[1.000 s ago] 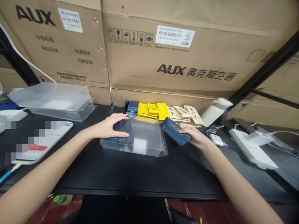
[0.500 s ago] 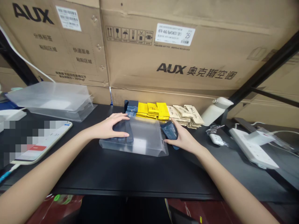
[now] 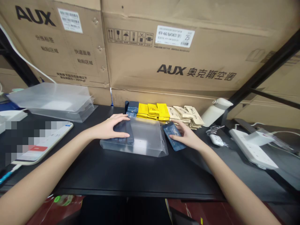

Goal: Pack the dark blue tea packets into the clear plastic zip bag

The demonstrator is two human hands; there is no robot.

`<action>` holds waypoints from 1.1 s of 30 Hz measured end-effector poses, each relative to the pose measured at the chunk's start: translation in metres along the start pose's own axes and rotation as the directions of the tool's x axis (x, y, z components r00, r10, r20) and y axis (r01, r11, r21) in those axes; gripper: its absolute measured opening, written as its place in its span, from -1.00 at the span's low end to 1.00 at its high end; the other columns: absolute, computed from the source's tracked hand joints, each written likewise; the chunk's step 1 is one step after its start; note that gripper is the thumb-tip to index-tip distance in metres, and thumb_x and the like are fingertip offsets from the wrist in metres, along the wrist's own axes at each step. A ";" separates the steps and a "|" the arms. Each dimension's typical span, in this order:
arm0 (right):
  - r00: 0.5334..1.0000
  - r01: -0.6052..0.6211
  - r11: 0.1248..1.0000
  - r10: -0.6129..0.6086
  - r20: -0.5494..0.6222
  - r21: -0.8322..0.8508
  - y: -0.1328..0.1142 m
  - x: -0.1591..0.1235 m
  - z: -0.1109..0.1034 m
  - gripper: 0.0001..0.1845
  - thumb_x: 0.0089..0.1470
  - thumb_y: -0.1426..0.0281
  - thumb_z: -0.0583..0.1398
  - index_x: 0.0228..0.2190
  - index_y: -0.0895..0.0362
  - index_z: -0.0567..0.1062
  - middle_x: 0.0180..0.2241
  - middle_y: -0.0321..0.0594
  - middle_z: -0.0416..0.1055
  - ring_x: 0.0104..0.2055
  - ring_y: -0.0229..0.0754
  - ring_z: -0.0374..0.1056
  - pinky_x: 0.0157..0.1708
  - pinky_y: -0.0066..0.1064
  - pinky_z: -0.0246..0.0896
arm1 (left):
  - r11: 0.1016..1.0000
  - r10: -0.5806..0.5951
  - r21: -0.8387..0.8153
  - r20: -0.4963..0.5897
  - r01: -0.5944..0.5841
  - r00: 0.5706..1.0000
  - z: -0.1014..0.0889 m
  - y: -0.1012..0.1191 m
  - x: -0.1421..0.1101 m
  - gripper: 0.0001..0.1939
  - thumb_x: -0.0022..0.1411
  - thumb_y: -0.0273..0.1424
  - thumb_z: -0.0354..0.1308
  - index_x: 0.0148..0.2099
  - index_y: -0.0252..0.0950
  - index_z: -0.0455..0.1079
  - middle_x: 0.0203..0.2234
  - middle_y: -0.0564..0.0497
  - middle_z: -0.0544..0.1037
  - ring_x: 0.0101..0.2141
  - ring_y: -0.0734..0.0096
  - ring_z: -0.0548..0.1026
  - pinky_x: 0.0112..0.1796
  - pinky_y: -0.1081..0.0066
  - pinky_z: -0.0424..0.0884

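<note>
A translucent plastic box (image 3: 147,137) lies on the black table in front of me, with dark blue packets (image 3: 125,129) showing at its left part. My left hand (image 3: 109,126) rests on that left end, thumb and fingers spread apart over the packets. Beside the box's right end, my right hand (image 3: 187,134) has its thumb on the face of a single dark blue packet (image 3: 174,139), fingers around its far edge. Behind the box stand rows of blue packets (image 3: 132,107), yellow packets (image 3: 153,110) and cream packets (image 3: 187,115).
More translucent plastic boxes (image 3: 58,100) sit at the back left. A phone (image 3: 49,140) lies on the left. To the right are a white bottle (image 3: 215,112), a small white case (image 3: 217,139) and a power strip (image 3: 253,150). Large cartons (image 3: 199,56) wall off the back.
The blue packet in my right hand has turned flatter and shows more of its face, slightly to the right. My right fingers have shifted on it. My left hand and the box stay put.
</note>
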State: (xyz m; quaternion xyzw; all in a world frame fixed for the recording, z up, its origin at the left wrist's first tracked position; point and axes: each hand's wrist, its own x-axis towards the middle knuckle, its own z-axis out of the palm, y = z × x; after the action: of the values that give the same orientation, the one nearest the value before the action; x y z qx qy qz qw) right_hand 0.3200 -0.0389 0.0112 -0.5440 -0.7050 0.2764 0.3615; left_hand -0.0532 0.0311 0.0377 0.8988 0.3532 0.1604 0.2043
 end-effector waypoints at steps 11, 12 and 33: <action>0.998 -0.033 0.987 0.024 -0.060 -0.154 -0.002 -0.001 0.001 -0.29 -0.17 0.31 0.34 0.05 0.13 0.29 0.10 0.07 0.37 0.13 0.20 0.32 0.15 0.06 0.15 | 1.000 -0.004 0.002 0.004 0.004 1.000 0.000 0.000 0.000 -0.21 0.06 0.17 0.16 0.21 -0.20 0.25 0.31 -0.19 0.16 0.31 -0.04 0.04 0.25 -0.06 0.02; 0.997 -0.040 0.997 0.035 -0.070 -0.069 -0.004 0.000 0.002 -0.36 -0.17 0.31 0.33 -0.02 0.10 0.31 0.04 0.02 0.42 0.08 0.15 0.37 0.10 0.01 0.21 | 1.000 -0.002 0.004 0.003 0.002 1.000 0.000 0.000 0.000 -0.21 0.06 0.17 0.16 0.21 -0.20 0.25 0.31 -0.19 0.16 0.31 -0.04 0.04 0.24 -0.06 0.03; 0.935 -0.107 0.983 0.049 0.350 0.150 -0.023 -0.003 -0.002 -0.61 0.03 0.21 0.29 -0.10 0.08 0.53 0.01 -0.10 0.47 0.09 0.03 0.37 0.13 -0.07 0.23 | 1.000 -0.016 0.025 0.007 0.015 1.000 0.001 0.001 0.000 -0.18 0.06 0.18 0.15 0.22 -0.22 0.25 0.31 -0.17 0.15 0.31 0.03 0.04 0.26 0.01 0.02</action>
State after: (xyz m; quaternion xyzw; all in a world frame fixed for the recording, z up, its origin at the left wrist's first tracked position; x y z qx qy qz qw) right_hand 0.3086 -0.0476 0.0298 -0.4825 -0.7097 0.4395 0.2652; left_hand -0.0523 0.0304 0.0377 0.8991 0.3614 0.1509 0.1955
